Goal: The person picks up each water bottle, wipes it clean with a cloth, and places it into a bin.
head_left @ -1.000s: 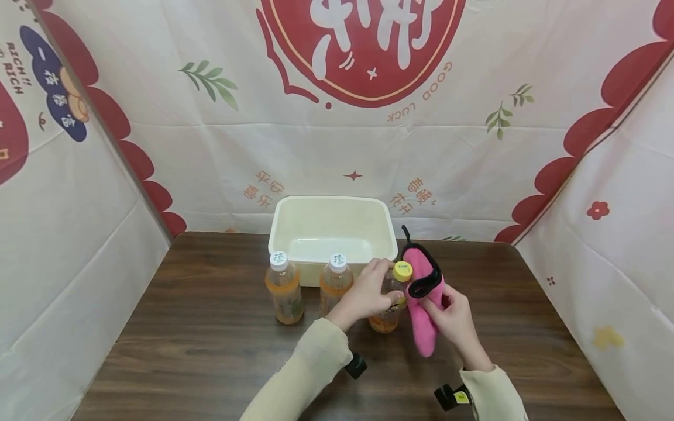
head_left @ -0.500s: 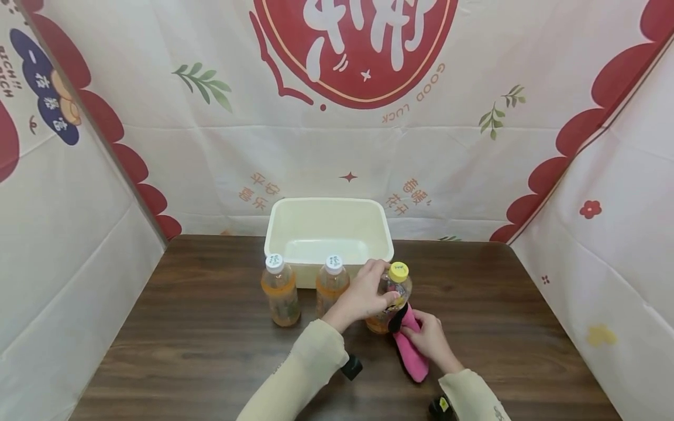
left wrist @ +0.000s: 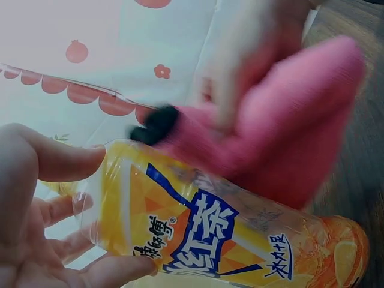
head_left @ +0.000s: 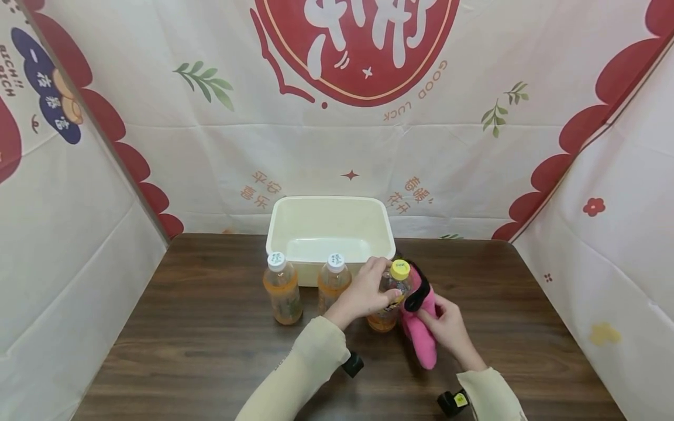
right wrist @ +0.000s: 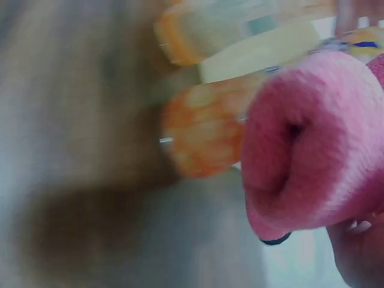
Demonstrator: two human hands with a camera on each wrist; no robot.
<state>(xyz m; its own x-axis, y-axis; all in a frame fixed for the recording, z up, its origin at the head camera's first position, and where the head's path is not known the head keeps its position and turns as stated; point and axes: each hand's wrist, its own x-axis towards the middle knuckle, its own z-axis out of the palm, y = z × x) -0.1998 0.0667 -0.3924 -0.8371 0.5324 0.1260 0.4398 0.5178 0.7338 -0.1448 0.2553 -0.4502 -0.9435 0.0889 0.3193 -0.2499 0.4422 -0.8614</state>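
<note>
My left hand [head_left: 362, 297] grips the upper part of a yellow-capped plastic bottle [head_left: 383, 320], which stands upright on the table. In the left wrist view, thumb and fingers curl round the bottle's yellow and orange label [left wrist: 180, 222]. Just to its right, my right hand [head_left: 449, 328] holds a folded pink cloth [head_left: 423, 339] with a black trimmed edge. The cloth overlaps the bottle's right side in the head view. Seen from the right wrist, the plush cloth [right wrist: 324, 144] is rolled into a thick fold beside the bottle's orange base [right wrist: 207, 129].
Two white-capped bottles, a left one [head_left: 284, 298] and a middle one [head_left: 333, 286], stand on the wooden table [head_left: 210, 351]. Behind them sits a cream rectangular basin [head_left: 332, 202]. Printed white cloth [head_left: 316, 140] walls off the back and both sides.
The pink cloth and right hand went down along the bottle's right side toward its base, then back up. The left hand keeps its grip, and the bottle stays in place.
</note>
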